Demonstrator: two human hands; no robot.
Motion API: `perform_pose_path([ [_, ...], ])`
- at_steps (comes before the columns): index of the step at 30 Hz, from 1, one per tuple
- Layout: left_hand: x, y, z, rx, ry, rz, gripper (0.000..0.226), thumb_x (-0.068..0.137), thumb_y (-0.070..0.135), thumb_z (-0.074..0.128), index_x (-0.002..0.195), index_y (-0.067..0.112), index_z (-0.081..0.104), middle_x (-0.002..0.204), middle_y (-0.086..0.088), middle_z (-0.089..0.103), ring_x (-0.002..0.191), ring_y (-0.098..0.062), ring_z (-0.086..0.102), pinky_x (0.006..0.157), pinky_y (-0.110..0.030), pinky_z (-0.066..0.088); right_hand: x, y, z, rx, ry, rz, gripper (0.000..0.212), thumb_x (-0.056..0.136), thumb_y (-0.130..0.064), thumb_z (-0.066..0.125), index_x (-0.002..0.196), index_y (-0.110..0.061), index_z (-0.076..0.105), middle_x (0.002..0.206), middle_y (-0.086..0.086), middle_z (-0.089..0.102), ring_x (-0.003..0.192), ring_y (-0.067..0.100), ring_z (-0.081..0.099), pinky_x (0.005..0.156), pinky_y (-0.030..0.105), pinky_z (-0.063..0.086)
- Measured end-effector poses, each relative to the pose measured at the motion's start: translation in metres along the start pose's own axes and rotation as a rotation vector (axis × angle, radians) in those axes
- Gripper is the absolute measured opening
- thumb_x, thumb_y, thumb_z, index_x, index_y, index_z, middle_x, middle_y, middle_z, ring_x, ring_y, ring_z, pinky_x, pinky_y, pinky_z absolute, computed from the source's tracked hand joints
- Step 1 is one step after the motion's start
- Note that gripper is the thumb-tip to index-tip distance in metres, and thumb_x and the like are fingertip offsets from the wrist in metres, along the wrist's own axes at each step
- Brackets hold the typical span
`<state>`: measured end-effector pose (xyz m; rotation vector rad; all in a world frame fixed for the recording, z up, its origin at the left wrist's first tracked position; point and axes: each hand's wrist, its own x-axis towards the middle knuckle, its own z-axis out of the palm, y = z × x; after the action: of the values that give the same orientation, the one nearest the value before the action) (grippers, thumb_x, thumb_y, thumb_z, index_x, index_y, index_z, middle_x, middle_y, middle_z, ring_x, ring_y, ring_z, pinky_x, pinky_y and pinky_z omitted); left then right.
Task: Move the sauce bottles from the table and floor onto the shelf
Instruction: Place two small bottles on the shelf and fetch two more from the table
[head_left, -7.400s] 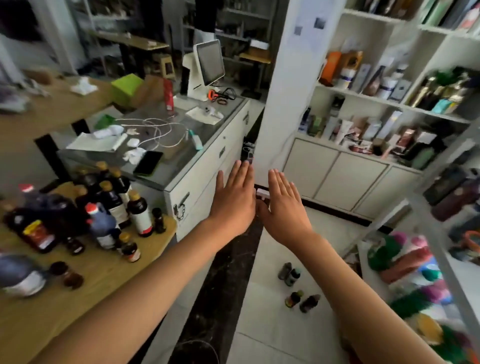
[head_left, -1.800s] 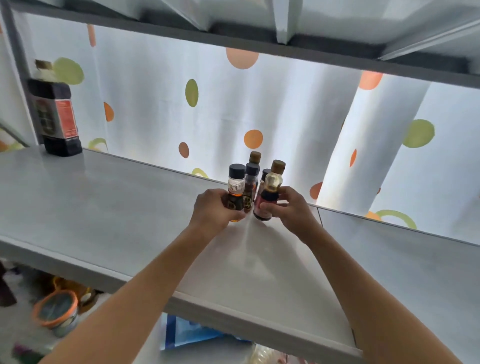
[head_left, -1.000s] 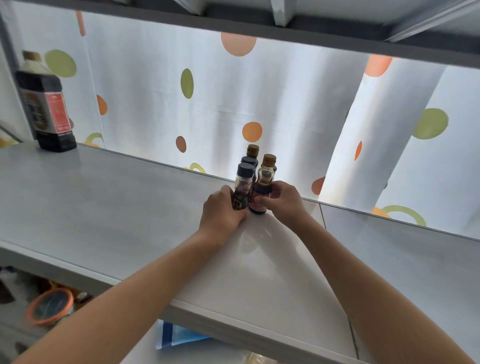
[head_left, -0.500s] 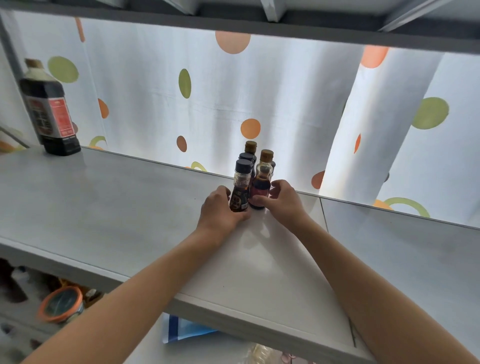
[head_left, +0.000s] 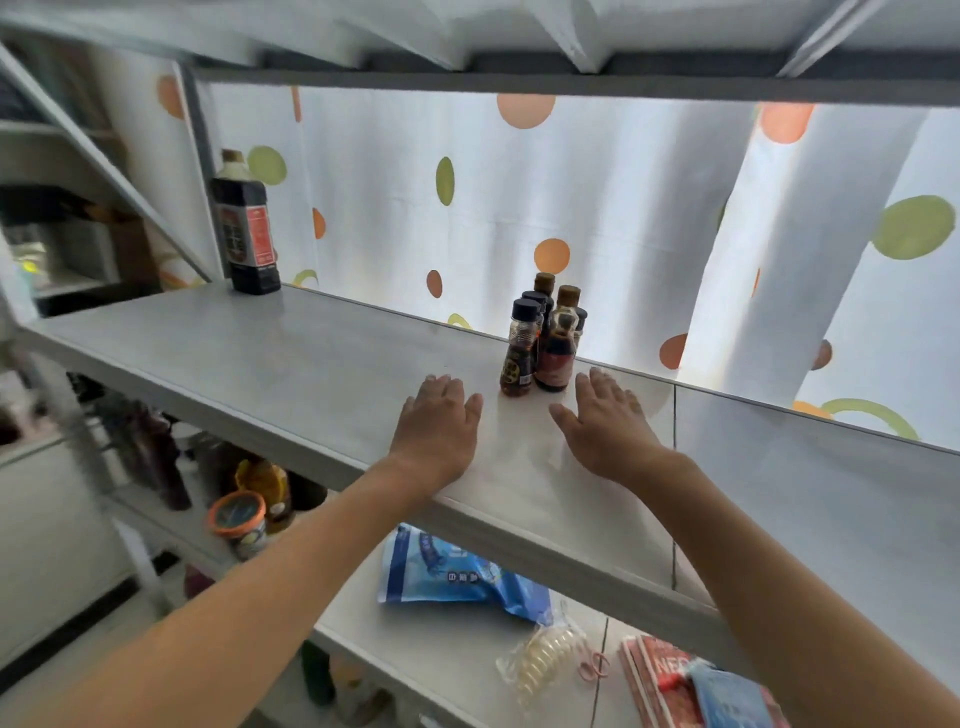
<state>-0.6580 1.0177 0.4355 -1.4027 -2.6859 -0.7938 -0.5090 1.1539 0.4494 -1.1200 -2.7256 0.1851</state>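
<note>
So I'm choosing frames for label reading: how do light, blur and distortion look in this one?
Head view: strong backlight through the dotted curtain leaves the small sauce bottles dark, labels unreadable; pale glare on the shelf near both hands; left edge and lower shelf smeared by blur; wide-angle lens bends the shelf frame.

Bright backlit curtain (head_left: 519, 208); left edge seemingly blurred.

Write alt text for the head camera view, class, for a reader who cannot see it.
A cluster of small sauce bottles stands upright near the back of a grey shelf, with the person's left hand and right hand open and flat on either side, touching none. A large dark bottle stands at the shelf's far left; a blue packet lies on the shelf below.
</note>
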Motion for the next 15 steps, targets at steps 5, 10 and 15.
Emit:
perform_pose_path([
  [5, -0.061, 0.007, -0.015, 0.129, 0.106, -0.085, 0.055, 0.106, 0.037, 0.019, 0.154, 0.012, 0.014, 0.163, -0.005, 0.008, 0.15, -0.02, 0.001, 0.121, -0.041, 0.006, -0.051, -0.023, -0.003, 0.066, 0.067, -0.235, 0.063, 0.107, -0.042, 0.021, 0.159, -0.01, 0.003, 0.167, 0.01, -0.004, 0.154, 0.021, -0.007, 0.123, 0.035, -0.005],
  [10, -0.136, 0.001, -0.033, 0.201, 0.203, -0.168, 0.056, 0.105, 0.037, 0.017, 0.155, 0.012, 0.008, 0.164, -0.003, 0.003, 0.15, -0.017, -0.006, 0.121, -0.042, 0.0, -0.1, -0.057, 0.004, 0.123, 0.051, -0.441, 0.062, 0.108, -0.042, 0.023, 0.159, -0.012, 0.005, 0.168, 0.007, -0.002, 0.154, 0.018, -0.006, 0.124, 0.033, -0.004],
  [15, -0.217, -0.022, -0.056, 0.256, 0.216, -0.288, 0.057, 0.105, 0.039, 0.013, 0.155, 0.013, 0.006, 0.164, -0.001, 0.0, 0.149, -0.014, -0.009, 0.122, -0.04, -0.003, -0.147, -0.107, 0.015, 0.172, -0.044, -0.598, 0.062, 0.108, -0.041, 0.023, 0.159, -0.011, 0.006, 0.168, 0.008, -0.001, 0.154, 0.019, -0.004, 0.125, 0.034, -0.004],
])
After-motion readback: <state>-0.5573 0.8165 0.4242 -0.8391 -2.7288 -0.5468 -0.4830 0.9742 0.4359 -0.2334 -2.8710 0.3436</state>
